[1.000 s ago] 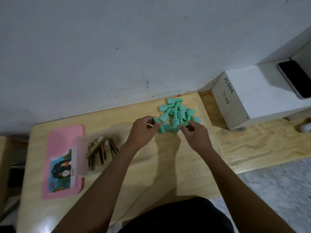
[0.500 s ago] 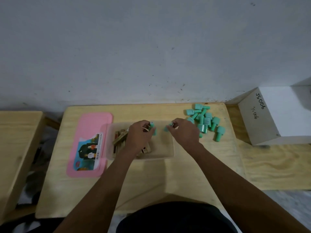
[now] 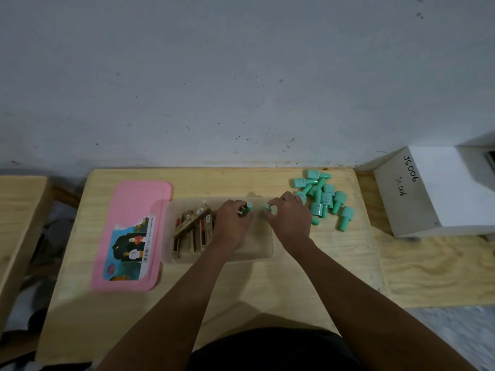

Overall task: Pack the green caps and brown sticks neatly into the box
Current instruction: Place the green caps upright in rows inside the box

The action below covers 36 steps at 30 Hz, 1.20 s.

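Hovering over the right half of the clear, shallow plastic box (image 3: 263,253), the left hand (image 3: 232,222) has its grip curled round one small green plastic cap (image 3: 248,207). The right hand (image 3: 289,218) pinches a second green cap (image 3: 266,209) in a narrow fingertip grip. Both caps are near the box's far wall and, as far as I can judge, not yet set down. The likeliest slip is a cap toppling or rolling once released, since these stepped, round pieces look top-heavy and the box floor looks smooth. If dropped rather than placed, they would lie crooked and spoil a neat row. A second risk is the left wrist brushing the flat brown sticks with printed labels (image 3: 191,231). These lie in the box's left half, one slanted across the others, and a nudge would push them further askew. The right forearm could also sweep the loose pile of green caps (image 3: 325,199) on the pale wooden surface (image 3: 262,279) toward its right edge. By count there are two caps in hand and about thirteen in the pile, though overlap makes that uncertain. There are roughly six sticks, some hidden by the left hand, plus one box and one pink plastic lid (image 3: 128,210) just beside the box's left end.
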### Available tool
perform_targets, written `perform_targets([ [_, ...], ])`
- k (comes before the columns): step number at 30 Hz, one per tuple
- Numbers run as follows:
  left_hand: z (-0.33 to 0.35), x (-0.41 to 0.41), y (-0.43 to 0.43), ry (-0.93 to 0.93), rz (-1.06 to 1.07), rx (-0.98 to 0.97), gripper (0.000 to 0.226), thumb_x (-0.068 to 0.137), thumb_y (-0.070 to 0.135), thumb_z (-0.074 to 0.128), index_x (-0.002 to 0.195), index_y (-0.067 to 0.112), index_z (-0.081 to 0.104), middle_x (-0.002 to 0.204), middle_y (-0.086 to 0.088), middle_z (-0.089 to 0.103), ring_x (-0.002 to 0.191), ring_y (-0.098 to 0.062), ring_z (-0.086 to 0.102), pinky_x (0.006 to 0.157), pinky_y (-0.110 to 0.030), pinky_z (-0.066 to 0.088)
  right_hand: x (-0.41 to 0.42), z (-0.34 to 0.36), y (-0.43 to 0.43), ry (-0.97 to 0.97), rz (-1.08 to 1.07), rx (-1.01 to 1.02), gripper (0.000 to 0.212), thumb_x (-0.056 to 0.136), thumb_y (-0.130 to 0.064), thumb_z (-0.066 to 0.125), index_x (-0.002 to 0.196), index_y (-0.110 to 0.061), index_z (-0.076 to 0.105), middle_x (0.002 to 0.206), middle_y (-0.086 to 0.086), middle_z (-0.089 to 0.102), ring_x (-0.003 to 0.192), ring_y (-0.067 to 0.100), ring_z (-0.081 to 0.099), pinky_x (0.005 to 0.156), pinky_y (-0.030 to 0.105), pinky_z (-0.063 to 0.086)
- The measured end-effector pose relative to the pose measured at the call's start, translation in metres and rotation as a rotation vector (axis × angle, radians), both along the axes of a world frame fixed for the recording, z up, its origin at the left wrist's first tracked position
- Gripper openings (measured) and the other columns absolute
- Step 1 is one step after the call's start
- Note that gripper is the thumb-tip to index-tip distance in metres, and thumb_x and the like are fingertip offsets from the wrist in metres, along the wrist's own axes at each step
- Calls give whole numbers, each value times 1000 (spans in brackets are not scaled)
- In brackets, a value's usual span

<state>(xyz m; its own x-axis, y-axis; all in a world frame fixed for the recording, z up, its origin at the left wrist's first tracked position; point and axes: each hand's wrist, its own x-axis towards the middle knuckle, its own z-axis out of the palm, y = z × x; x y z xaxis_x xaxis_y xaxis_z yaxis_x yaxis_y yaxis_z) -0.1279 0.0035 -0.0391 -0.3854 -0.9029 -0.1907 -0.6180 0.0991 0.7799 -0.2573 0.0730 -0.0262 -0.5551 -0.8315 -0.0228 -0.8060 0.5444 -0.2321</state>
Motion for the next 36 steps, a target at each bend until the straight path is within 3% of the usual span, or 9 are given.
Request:
perform_targets([
  [6, -15, -9, 2, -24, -29, -46, 22, 84, 18, 68, 104, 10, 73, 96, -9, 67, 84, -20, 62, 81, -33, 52, -7, -1, 4, -117, 38, -37, 28, 85, -40, 66, 105, -21, 71, 101, 0, 60, 98, 20, 57, 69, 32, 46],
  [10, -22, -11, 3, -49, -11, -60, 23, 84, 23, 68, 104, 13, 74, 91, -7, 68, 80, -21, 64, 79, -38, 54, -11, -3, 5, -159, 71, -50, 28, 87, -38, 64, 108, -21, 71, 102, -2, 59, 98, 18, 57, 68, 32, 49],
  [23, -21, -16, 9, 3, 49, -20, 27, 83, 25, 69, 106, 13, 73, 96, -3, 76, 82, -11, 69, 82, -33, 57, -18, -6, 10, -133, 74, -111, 21, 83, -38, 69, 100, -25, 73, 97, -4, 60, 94, 15, 57, 63, 30, 48],
  [29, -25, -17, 8, 11, 73, 9, 27, 80, 26, 72, 105, 15, 73, 92, -2, 76, 82, -13, 70, 85, -37, 56, -17, -7, 11, -131, 74, -135, 20, 84, -34, 68, 102, -27, 72, 97, -6, 60, 93, 14, 58, 59, 29, 49],
  [36, -22, -14, 8, 68, 74, 51, 32, 80, 24, 74, 108, 11, 70, 102, -7, 73, 95, -18, 68, 89, -38, 55, -25, -3, 32, -163, 13, -211, 23, 83, -40, 69, 104, -31, 71, 97, -10, 61, 85, 8, 61, 56, 27, 50],
])
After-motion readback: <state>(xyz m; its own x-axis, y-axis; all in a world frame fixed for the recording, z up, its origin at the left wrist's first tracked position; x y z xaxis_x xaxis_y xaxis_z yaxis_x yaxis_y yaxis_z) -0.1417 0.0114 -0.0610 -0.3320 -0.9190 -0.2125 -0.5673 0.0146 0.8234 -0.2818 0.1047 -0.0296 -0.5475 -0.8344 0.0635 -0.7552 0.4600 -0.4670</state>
